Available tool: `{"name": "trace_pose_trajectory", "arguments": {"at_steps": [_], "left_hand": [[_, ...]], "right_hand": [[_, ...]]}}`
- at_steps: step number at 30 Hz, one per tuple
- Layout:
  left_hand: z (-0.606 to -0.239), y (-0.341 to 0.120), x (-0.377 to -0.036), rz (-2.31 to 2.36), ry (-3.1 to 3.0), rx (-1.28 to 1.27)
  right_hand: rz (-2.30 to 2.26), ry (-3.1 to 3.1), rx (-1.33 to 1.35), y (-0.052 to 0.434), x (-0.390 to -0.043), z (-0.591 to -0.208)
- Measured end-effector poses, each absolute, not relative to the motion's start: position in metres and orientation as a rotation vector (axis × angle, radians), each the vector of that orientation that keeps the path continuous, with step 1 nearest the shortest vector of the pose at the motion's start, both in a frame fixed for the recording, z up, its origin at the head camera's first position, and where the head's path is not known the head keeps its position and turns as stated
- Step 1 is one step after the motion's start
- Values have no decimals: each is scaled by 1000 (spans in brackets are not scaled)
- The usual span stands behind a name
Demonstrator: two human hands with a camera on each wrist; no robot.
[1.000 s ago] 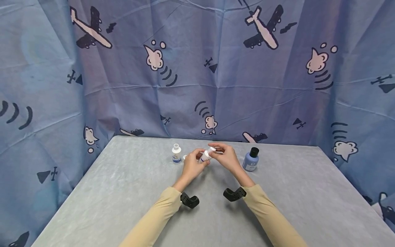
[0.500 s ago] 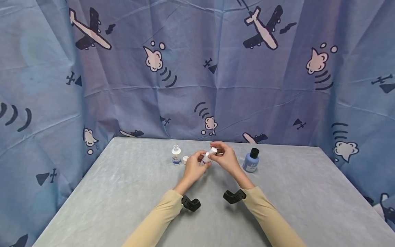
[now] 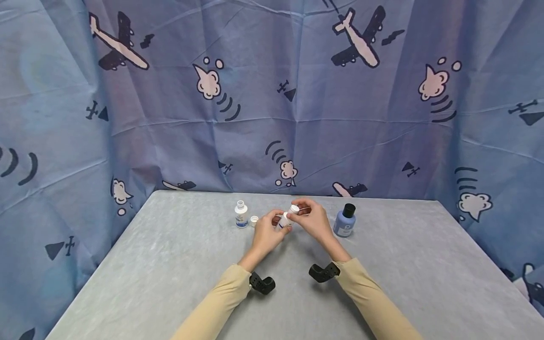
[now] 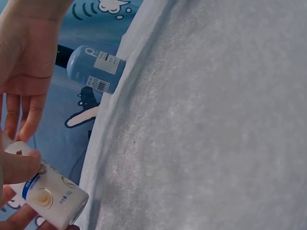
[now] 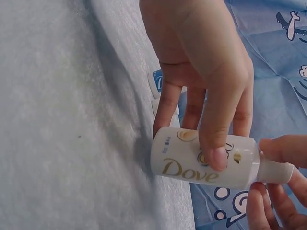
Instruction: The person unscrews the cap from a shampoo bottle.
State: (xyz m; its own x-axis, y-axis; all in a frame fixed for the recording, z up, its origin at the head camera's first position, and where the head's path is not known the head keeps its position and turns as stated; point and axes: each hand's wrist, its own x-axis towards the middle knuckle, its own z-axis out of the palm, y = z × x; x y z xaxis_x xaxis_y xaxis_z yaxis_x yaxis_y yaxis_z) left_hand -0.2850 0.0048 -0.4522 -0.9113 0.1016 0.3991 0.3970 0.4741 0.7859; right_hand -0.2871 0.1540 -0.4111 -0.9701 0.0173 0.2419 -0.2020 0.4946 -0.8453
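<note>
My left hand (image 3: 266, 233) holds a small white Dove bottle (image 5: 192, 163) above the table, tilted with its top toward the right. In the right wrist view the thumb lies across the label. At the bottle's neck, my right hand (image 3: 315, 222) pinches the white cap (image 5: 276, 171) between thumb and fingers. Whether the cap turns or sits loose cannot be told. A second white bottle (image 3: 241, 218) with a blue label stands uncapped left of the hands. Next to it a small white cap (image 3: 254, 220) lies on the table.
A blue bottle with a black cap (image 3: 344, 224) stands right of the right hand. The grey cloth-covered table (image 3: 170, 269) ends at a blue curtain (image 3: 255, 94) printed with planes. Each wrist wears a black camera mount (image 3: 262, 284).
Both hands stay together at the bottle and shift only slightly to the right. The loose cap on the table, partly hidden behind the left hand before, now shows more fully.
</note>
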Motion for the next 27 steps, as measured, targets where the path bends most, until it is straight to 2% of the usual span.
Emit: {"name": "trace_pose_trajectory", "arguments": {"at_steps": [17,27], "left_hand": [[-454,5,-282,-1392,-2475,-463],[-450,6,-279,-1383,-2475,-450]], "right_hand": [[1598,-2476,470,162,-290,-417],[1569,-2515,379,161,-289,-414]]}}
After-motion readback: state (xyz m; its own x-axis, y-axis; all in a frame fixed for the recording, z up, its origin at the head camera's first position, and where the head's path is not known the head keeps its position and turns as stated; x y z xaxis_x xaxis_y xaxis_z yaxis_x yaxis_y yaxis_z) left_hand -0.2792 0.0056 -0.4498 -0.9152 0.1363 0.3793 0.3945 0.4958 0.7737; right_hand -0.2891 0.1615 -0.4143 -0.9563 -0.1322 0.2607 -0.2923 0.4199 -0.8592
